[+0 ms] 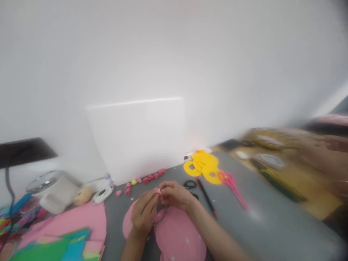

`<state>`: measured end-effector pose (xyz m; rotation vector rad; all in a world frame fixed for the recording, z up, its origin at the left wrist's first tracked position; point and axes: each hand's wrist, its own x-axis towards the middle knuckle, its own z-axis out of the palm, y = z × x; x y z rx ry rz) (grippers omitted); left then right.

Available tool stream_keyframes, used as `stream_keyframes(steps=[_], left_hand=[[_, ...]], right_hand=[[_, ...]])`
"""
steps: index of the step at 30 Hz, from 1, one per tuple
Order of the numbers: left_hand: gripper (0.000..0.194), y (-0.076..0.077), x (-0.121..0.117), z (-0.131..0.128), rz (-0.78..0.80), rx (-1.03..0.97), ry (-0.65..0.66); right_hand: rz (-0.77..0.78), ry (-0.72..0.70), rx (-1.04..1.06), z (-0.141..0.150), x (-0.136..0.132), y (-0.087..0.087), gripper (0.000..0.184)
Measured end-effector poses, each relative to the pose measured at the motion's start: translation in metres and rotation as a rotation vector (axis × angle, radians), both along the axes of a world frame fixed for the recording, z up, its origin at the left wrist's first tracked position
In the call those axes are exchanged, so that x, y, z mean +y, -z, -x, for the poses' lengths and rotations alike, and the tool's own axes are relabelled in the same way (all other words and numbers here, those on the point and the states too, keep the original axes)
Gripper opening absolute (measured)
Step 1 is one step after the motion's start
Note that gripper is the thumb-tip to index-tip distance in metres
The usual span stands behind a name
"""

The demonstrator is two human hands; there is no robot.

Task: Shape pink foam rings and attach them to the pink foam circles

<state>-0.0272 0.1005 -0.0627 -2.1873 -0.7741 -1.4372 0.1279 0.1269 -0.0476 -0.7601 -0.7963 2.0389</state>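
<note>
My left hand [144,212] and my right hand [174,195] meet near the front middle of the grey table, fingertips pinched together. Between them is a small pink piece [158,191], mostly covered by the fingers; its exact kind is unclear. Just below the hands a thin dark ring or loop [162,219] curves over pink rounded sheets [181,233]. Black-handled scissors [189,184] lie just beyond my right wrist, partly hidden by it. To their right rests a dark pencil or pen with red ends [208,199].
Pink scissors [235,190] and yellow ring-shaped cutouts [203,166] lie to the right. Small pink and red beads [150,178] line the wall. On the left stand a white mug [56,192] and coloured sheets [54,248]. Another person's arm [318,152] is blurred at the far right.
</note>
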Motion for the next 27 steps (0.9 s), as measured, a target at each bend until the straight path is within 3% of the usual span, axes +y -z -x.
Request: stream_keyframes(steps=[3, 7, 13, 21, 27], left_hand=[[0.029, -0.005, -0.001, -0.004, -0.028, -0.018, -0.056], [0.025, -0.001, 0.0, -0.002, 0.024, -0.088, -0.023], [0.012, 0.002, 0.003, 0.0, 0.356, -0.36, 0.026], [0.005, -0.006, 0.005, -0.005, 0.499, -0.521, 0.059], [0.006, -0.001, 0.005, -0.004, 0.614, -0.637, 0.063]], right_hand=[[-0.024, 0.029, 0.029, 0.001, -0.002, -0.003, 0.027], [-0.103, 0.027, -0.025, 0.001, -0.003, -0.003, 0.029], [-0.394, 0.152, -0.246, 0.005, -0.002, 0.003, 0.027], [-0.844, 0.396, -0.574, 0.007, -0.005, 0.0, 0.014], [-1.008, 0.474, -0.631, 0.009, -0.008, -0.001, 0.011]])
